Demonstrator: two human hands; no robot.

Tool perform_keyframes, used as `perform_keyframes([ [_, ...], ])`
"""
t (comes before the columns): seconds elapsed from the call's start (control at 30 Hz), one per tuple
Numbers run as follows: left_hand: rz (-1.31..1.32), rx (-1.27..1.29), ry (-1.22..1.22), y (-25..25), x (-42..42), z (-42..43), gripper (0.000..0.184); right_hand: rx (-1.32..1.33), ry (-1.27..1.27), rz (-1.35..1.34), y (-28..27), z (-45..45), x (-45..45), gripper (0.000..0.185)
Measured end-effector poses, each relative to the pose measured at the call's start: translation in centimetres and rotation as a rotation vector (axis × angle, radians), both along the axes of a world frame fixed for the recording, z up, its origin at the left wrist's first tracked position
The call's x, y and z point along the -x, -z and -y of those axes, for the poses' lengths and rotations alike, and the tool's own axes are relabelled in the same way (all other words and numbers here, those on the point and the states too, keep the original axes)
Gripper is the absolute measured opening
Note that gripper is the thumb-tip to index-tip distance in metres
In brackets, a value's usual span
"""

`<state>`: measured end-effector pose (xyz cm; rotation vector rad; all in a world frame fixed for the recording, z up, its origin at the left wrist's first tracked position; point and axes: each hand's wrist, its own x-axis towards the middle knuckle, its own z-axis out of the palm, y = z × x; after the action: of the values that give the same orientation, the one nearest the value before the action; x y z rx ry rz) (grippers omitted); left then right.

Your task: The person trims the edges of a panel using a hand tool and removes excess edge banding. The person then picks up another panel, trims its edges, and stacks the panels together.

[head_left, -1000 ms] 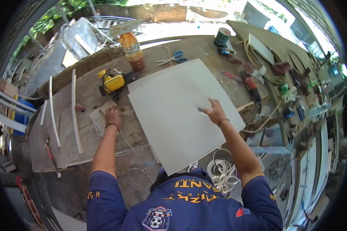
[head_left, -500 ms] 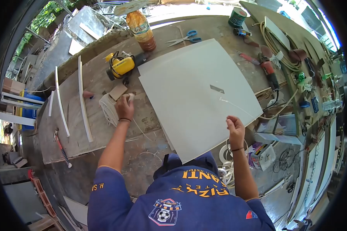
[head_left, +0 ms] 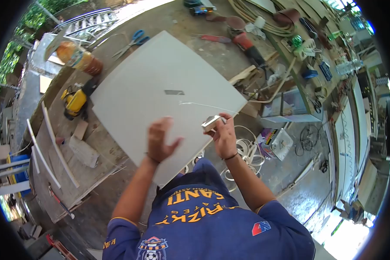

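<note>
A large white panel (head_left: pixel 160 69) lies on the workbench in front of me, with a small grey rectangle (head_left: pixel 174 92) and a thin white strand (head_left: pixel 208 106) on its face. Over the panel's near part, my left hand (head_left: pixel 160 141) is empty, thumb spread from the fingers and slightly blurred. My right hand (head_left: pixel 224 138) grips a small silvery box-shaped object (head_left: pixel 211 123) near the panel's right edge; its exact kind is unclear. Left of the panel are a crumpled white cloth (head_left: pixel 83 151) and a small brown block (head_left: pixel 80 129).
A yellow power tool (head_left: pixel 75 102), an amber-filled bottle (head_left: pixel 80 58) and blue-handled scissors (head_left: pixel 134 41) border the panel. A red angle grinder (head_left: pixel 246 44) lies at the back right. Coiled white strips (head_left: pixel 249 158) hang below the right edge. Long white strips (head_left: pixel 58 145) lie left.
My left hand has left the cloth and block and moved right over the panel, its fingers opening. My right hand now holds the silvery object. The view has turned and shifted right.
</note>
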<state>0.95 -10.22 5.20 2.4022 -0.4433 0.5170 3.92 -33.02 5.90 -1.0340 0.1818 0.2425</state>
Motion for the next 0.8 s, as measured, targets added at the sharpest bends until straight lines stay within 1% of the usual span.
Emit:
perform_keyframes([
  [0.03, -0.023, -0.107, -0.104, 1.9, -0.2, -2.4, 0.064, -0.091, 0.123, -0.03, -0.2, 1.6, -0.9, 0.028],
  [0.07, -0.063, -0.14, -0.221, 3.3, -0.5, -4.8, 0.061, -0.077, 0.185, -0.052, 0.0, 3.7, -1.9, 0.021],
  [0.1, -0.106, -0.188, -0.294, 5.0, -0.7, -7.7, 0.061, -0.062, 0.207, -0.054, 1.0, 6.1, -2.9, 0.021],
  [0.17, -0.165, -0.329, -0.336, 6.5, -0.4, -11.8, 0.059, 0.106, 0.309, -0.003, 3.6, 10.7, -4.4, 0.021],
  [0.2, -0.171, -0.325, -0.323, 6.5, -0.3, -11.7, 0.059, 0.114, 0.321, -0.01, 4.1, 12.3, -4.9, 0.021],
  [0.27, -0.186, -0.438, -0.374, 5.7, -0.2, -11.5, 0.055, 0.062, 0.285, -0.03, 4.8, 14.4, -5.8, 0.014],
  [0.3, -0.199, -0.435, -0.369, 5.6, -0.2, -11.5, 0.055, 0.069, 0.287, -0.042, 5.0, 14.8, -6.0, 0.014],
  [0.37, -0.233, -0.395, -0.398, 5.5, -0.2, -11.3, 0.052, 0.001, 0.312, -0.117, 5.2, 15.1, -6.6, 0.011],
  [0.4, -0.239, -0.396, -0.401, 5.4, -0.2, -11.4, 0.052, -0.054, 0.298, -0.11, 5.2, 15.1, -6.7, 0.016],
  [0.43, -0.236, -0.395, -0.398, 5.3, -0.3, -11.4, 0.052, -0.052, 0.295, -0.114, 5.3, 15.3, -6.8, 0.016],
  [0.5, -0.24, -0.39, -0.399, 5.3, -0.2, -11.3, 0.051, -0.234, 0.267, -0.206, 5.2, 15.5, -7.0, 0.02],
  [0.53, -0.235, -0.394, -0.398, 5.3, -0.2, -11.3, 0.051, -0.23, 0.263, -0.209, 4.9, 15.4, -7.1, 0.02],
  [0.6, -0.235, -0.392, -0.406, 5.1, -0.4, -11.2, 0.052, -0.289, 0.262, -0.256, 4.2, 15.1, -7.3, 0.026],
  [0.63, -0.224, -0.411, -0.399, 4.9, -0.4, -11.1, 0.05, -0.282, 0.254, -0.263, 4.7, 15.3, -7.3, 0.026],
  [0.7, -0.223, -0.423, -0.407, 4.7, -0.4, -10.9, 0.049, -0.119, 0.159, -0.14, 5.5, 15.4, -7.5, 0.024],
  [0.73, -0.221, -0.428, -0.405, 4.6, -0.4, -11.0, 0.048, -0.113, 0.146, -0.148, 5.4, 15.2, -7.6, 0.024],
  [0.8, -0.229, -0.431, -0.41, 4.6, -0.5, -11.0, 0.048, 0.077, 0.227, -0.232, 5.0, 14.8, -7.9, 0.019],
])
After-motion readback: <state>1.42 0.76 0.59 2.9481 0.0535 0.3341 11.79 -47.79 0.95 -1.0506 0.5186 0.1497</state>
